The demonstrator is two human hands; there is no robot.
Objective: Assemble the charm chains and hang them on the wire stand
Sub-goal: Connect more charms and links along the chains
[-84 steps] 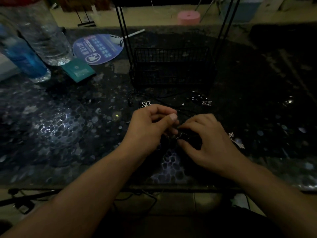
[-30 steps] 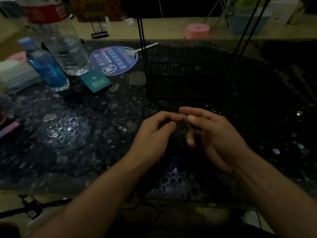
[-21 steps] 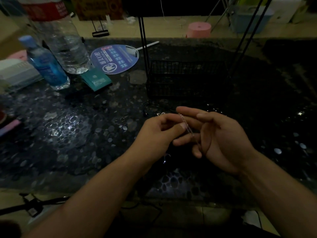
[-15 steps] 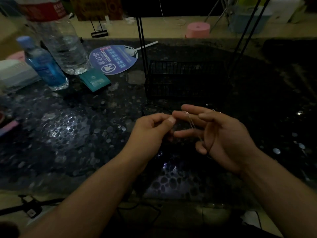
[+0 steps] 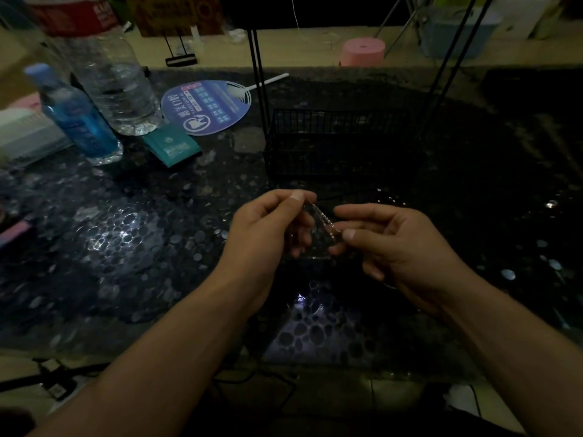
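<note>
At the centre of the frame I had the chain (image 5: pixel 322 219) stretched between both hands, above the dark pebbled table (image 5: pixel 120 234). My left hand (image 5: pixel 268 230) pinched its upper end between thumb and forefinger, the other fingers curled loosely below. My right hand (image 5: pixel 397 244) pinched the lower end at the thumb tip, its forefinger stretched out above toward the left hand. The chain ran slanted, down and to the right, from one pinch to the other. Whether a charm hung on it I could not tell in the poor light. Just above the hands sat the wire stand (image 5: pixel 340 143), its black basket on the table and its thin uprights climbing out of the top of the frame. In the upper left stood a clear bottle (image 5: pixel 116 86), a blue bottle (image 5: pixel 79 121) beside it, a round fan (image 5: pixel 205 107) lying flat, and a teal packet (image 5: pixel 172 146).
</note>
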